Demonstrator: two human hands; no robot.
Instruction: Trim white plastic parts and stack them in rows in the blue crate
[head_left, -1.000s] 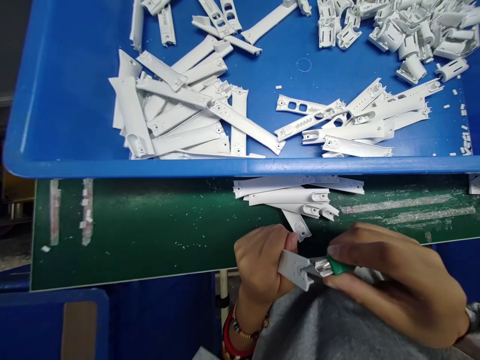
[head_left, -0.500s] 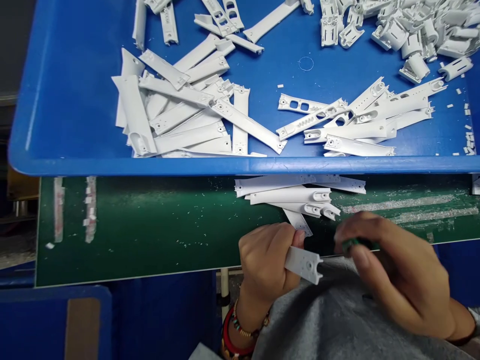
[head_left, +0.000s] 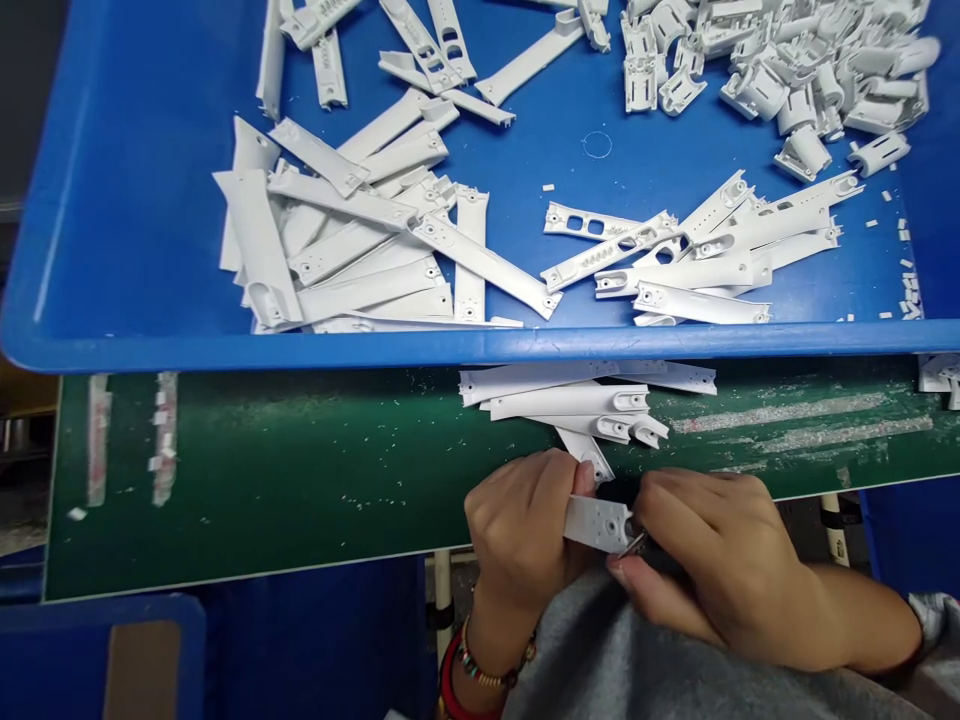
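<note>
Head view looks down past grey fabric (head_left: 645,650) at your left hand (head_left: 521,530) and right hand (head_left: 712,560), which sit close together just over the near edge of a green work board (head_left: 262,480). Your left hand is clamped around one end of a white plastic part (head_left: 596,523), a flat moulded piece with a round hole near its free end. That end sticks out to the right from your fingers and lies roughly level. Your right hand is curled shut around a metal tool tip (head_left: 636,543); only that thin, bright sliver shows, and your fingers hide everything behind it. The tip sits right at the end of the part, but you cannot tell from this view whether they touch. A beaded bracelet (head_left: 489,655) and a red band (head_left: 450,680) circle your left wrist. Just beyond your left fingertips, a loose stack of white plastic strips (head_left: 570,400) lies on the board, below the rim of a blue plastic tray (head_left: 480,350). In the tray, long white strips lie in a left heap (head_left: 360,240) and a right heap (head_left: 697,260). A mound of bulkier white moulded pieces (head_left: 780,70) fills the far right corner, and small white offcuts (head_left: 909,295) lie near the right wall. White flecks dot the board.
</note>
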